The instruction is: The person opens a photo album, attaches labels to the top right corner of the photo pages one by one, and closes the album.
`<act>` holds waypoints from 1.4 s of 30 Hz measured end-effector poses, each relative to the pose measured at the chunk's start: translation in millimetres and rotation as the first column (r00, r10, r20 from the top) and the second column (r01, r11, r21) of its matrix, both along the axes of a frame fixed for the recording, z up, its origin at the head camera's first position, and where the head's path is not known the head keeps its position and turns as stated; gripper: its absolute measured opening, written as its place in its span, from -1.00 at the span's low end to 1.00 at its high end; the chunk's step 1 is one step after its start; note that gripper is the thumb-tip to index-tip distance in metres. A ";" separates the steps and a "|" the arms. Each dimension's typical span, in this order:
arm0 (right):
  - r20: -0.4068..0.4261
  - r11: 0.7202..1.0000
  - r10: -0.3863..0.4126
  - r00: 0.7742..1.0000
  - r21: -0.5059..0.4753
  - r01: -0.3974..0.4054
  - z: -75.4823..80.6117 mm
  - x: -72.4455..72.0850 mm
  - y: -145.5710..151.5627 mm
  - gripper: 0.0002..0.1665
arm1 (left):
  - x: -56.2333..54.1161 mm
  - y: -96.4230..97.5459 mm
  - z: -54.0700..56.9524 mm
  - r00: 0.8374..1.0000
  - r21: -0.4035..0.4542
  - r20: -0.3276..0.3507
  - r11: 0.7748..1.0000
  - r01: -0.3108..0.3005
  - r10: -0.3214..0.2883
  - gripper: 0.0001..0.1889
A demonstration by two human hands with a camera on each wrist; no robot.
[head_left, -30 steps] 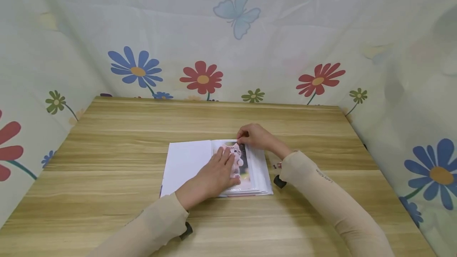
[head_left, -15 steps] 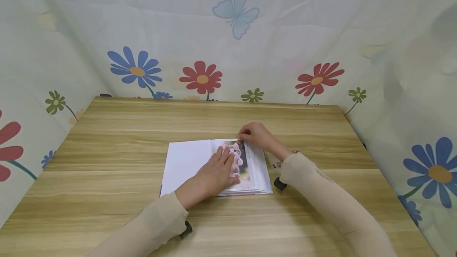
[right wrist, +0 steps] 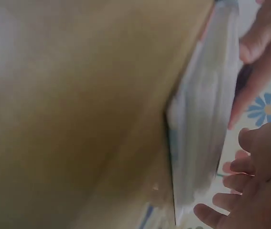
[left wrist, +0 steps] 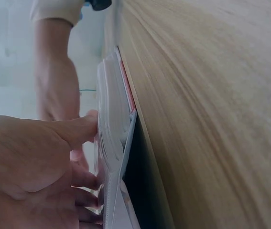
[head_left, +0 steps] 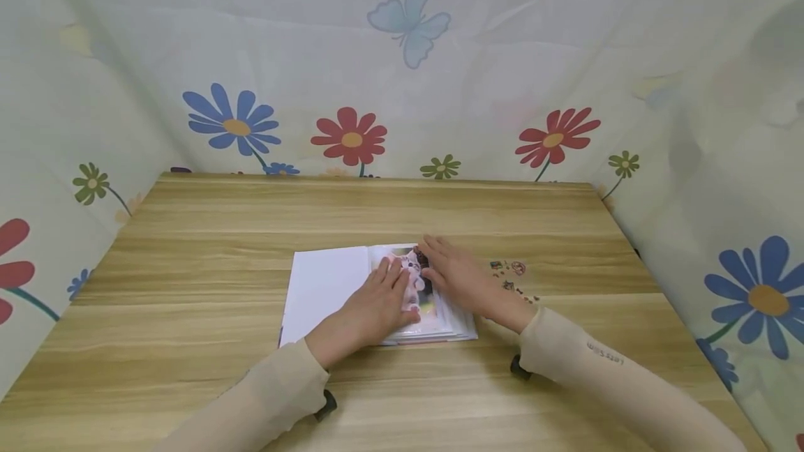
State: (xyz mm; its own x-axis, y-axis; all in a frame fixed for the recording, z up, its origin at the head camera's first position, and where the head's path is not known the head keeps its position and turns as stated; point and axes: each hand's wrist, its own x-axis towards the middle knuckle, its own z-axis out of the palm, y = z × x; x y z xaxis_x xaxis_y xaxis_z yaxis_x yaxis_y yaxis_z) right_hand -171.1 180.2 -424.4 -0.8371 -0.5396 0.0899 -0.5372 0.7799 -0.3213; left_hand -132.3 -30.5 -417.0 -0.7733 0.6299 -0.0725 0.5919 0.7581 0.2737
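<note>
An open photo album (head_left: 329,291) lies on the table, its blank white inner cover to the left. On the right-hand page is a kitten photo (head_left: 429,309) under a clear, shiny sleeve. My left hand (head_left: 377,302) rests on the photo with its fingers straight, covering part of the kitten. At the photo's upper right, my right hand (head_left: 461,277) lies with extended fingers over the corner. A small brownish patterned patch shows beside its fingertips. In the right wrist view the fingers of the right hand (right wrist: 257,179) are loosely spread, holding nothing.
Several small dark and reddish stickers (head_left: 516,268) lie on the wooden table (head_left: 239,229), right of the album and behind my right wrist. A flowered cloth backdrop (head_left: 283,54) surrounds the table's back and sides.
My right hand has let go of its pinch at the photo's upper right corner and flattened, moving nearer to me. This uncovers the stickers on the table. The left hand stays put.
</note>
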 end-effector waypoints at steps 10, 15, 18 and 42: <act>0.033 0.992 0.015 0.999 0.123 -0.019 -2.9 13.6 -8.2 -0.31 | 0.3 -1.8 0.6 1.000 -0.007 0.010 1.000 0.001 -0.001 -0.24; 0.060 0.989 -0.003 0.998 0.150 -0.006 -3.3 11.8 -8.5 -0.30 | 0.7 -2.3 0.4 1.000 -0.011 0.008 1.000 0.003 -0.003 -0.24; 0.068 0.986 -0.019 0.997 0.167 0.007 -2.8 10.1 -8.7 -0.26 | 0.5 -2.3 0.4 1.000 -0.011 -0.012 1.000 0.011 -0.011 -0.23; 0.155 0.956 -0.170 0.973 0.266 0.125 -5.0 -30.5 -4.4 -0.07 | 0.4 -2.0 0.4 0.999 -0.019 -0.034 1.000 0.023 -0.023 -0.23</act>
